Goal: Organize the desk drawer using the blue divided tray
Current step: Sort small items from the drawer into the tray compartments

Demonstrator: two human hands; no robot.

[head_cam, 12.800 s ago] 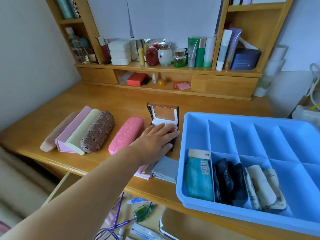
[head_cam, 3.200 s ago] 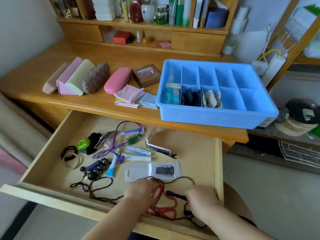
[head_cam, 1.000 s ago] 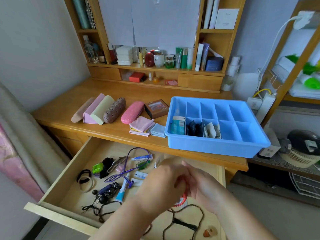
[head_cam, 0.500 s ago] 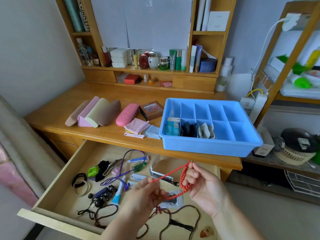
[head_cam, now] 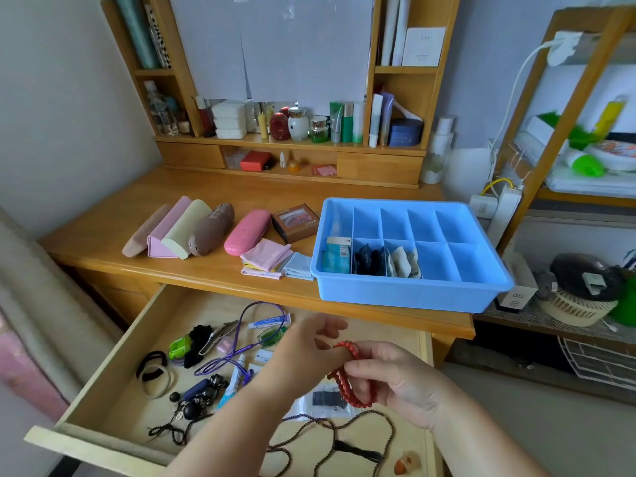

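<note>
The blue divided tray (head_cam: 406, 292) stands on the desk's right front. Its front-left compartments hold a teal packet (head_cam: 335, 258), dark pouches and pale pouches. Below it the wooden drawer (head_cam: 113, 380) is pulled out, strewn with small items. Over the drawer I hold a red bead string (head_cam: 347, 376) gathered into loops. My right hand (head_cam: 395, 382) pinches the loops. My left hand (head_cam: 306, 351) is slipped through them, fingers loosely curled. A dark bead necklace (head_cam: 344, 432) lies in the drawer beneath my hands.
Several glasses cases (head_cam: 206, 228), a brown box (head_cam: 296, 222) and folded cloths (head_cam: 268, 258) line the desk's left half. In the drawer lie hair ties (head_cam: 155, 373), a purple cord (head_cam: 241, 349), tubes and a green clip (head_cam: 180, 347). A wire shelf stands to the right.
Since a second ago the red bead string was lifted clear of the drawer and stretched between both hands; now it is gathered into tight loops around my left hand.
</note>
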